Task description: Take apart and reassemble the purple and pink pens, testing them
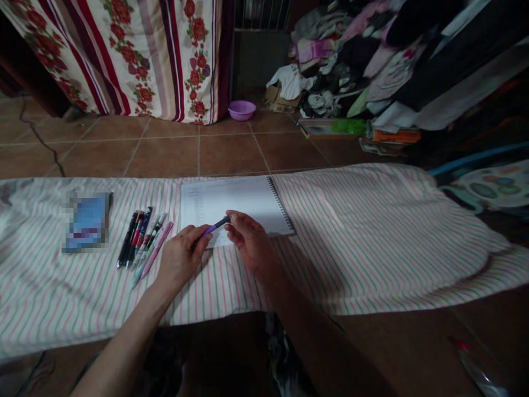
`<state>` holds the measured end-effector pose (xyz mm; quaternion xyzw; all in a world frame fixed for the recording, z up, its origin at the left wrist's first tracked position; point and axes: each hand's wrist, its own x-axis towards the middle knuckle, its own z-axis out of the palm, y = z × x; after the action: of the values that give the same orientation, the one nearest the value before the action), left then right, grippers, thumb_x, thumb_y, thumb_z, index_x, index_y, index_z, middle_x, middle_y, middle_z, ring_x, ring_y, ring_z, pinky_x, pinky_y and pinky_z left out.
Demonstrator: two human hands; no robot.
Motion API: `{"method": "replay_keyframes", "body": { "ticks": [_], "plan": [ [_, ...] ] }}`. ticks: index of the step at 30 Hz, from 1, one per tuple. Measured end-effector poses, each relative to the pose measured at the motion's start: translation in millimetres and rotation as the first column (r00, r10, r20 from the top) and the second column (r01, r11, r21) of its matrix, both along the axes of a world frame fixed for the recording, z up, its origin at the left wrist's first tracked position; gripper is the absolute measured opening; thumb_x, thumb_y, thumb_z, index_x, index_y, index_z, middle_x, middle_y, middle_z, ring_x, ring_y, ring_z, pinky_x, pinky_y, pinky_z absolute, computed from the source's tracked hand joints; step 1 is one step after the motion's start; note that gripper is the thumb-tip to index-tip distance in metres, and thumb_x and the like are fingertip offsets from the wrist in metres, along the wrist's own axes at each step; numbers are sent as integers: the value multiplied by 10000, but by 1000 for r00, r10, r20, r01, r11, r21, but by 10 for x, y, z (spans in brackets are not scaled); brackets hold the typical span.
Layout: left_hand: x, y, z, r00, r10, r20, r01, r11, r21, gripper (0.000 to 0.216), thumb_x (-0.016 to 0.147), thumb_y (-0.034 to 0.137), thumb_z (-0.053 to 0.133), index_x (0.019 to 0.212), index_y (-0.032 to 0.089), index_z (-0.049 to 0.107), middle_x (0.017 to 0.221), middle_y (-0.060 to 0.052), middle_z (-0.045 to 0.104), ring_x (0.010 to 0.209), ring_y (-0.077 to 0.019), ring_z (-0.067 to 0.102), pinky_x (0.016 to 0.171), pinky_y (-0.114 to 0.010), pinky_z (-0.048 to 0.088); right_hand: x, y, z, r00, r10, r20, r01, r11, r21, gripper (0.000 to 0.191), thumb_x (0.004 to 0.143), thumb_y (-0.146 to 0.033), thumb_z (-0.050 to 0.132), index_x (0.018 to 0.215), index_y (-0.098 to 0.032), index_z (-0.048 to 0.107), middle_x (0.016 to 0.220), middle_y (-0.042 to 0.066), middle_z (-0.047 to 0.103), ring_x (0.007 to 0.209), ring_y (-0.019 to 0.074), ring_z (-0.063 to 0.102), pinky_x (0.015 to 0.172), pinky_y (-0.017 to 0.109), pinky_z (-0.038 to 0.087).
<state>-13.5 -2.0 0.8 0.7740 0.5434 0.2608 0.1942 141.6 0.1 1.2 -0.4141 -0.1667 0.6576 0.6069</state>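
Observation:
A purple and dark pen (217, 224) is held between my two hands, above the near part of a spiral notebook (235, 196). My left hand (182, 255) is closed around the purple end. The fingers of my right hand (250, 240) pinch the dark end, whose very tip they partly hide. The notebook lies open on the striped cloth, its wire binding on the right, with faint writing at the left of the page. Left of my left hand, several pens (142, 240) lie side by side, among them a pink pen (157, 250).
A blurred blue packet (86, 220) lies on the striped cloth (351, 237) at the left. Beyond it are a tiled floor (165, 146), a floral curtain (152, 55), a purple basin (242, 110) and heaped clothes (322, 49). A blue-framed chair (487, 171) stands at the right.

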Motion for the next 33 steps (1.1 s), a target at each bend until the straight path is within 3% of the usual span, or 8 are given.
{"method": "replay_keyframes", "body": {
  "ticks": [3, 10, 18, 26, 33],
  "plan": [
    [16, -35, 23, 995, 7, -100, 1, 997, 76, 332, 893, 334, 400, 1087, 170, 613, 819, -43, 625, 741, -168, 598, 678, -273, 440, -11, 7, -18, 999, -42, 25, 43, 999, -19, 239, 537, -335, 788, 722, -206, 710, 660, -46, 616, 625, 55, 544, 602, 191, 391],
    [49, -86, 15, 992, 7, -122, 10, 991, 137, 341, 906, 332, 372, 1021, 131, 622, 790, -51, 629, 713, -175, 607, 621, -270, 437, -5, 29, -113, 981, -72, 181, 66, 997, 41, 159, 596, -331, 746, 720, -234, 726, 676, -37, 646, 639, 67, 493, 648, 218, 356],
    [57, -93, 18, 990, 10, -137, 5, 994, 111, 329, 908, 315, 361, 965, 124, 623, 754, -47, 628, 704, -188, 618, 623, -285, 442, -15, 15, -77, 970, -57, 238, 43, 997, 62, 155, 640, -322, 701, 769, -240, 727, 803, -14, 702, 679, 93, 528, 642, 233, 362],
    [50, -82, 3, 993, 25, -114, -12, 993, 118, 311, 897, 307, 379, 966, 123, 620, 810, -67, 655, 743, -200, 634, 652, -300, 463, -22, -10, -20, 997, 23, 76, -24, 1000, 9, 242, 632, -332, 723, 858, -245, 708, 862, -9, 714, 681, 74, 578, 616, 193, 421],
    [62, -82, 45, 992, 23, -121, -14, 997, 73, 281, 894, 297, 393, 986, 157, 619, 817, -49, 654, 758, -182, 633, 667, -278, 469, -39, -4, -4, 998, -16, 62, 19, 999, -40, 225, 597, -339, 759, 764, -211, 681, 812, -1, 712, 634, 79, 578, 551, 187, 425]
  ]
}}
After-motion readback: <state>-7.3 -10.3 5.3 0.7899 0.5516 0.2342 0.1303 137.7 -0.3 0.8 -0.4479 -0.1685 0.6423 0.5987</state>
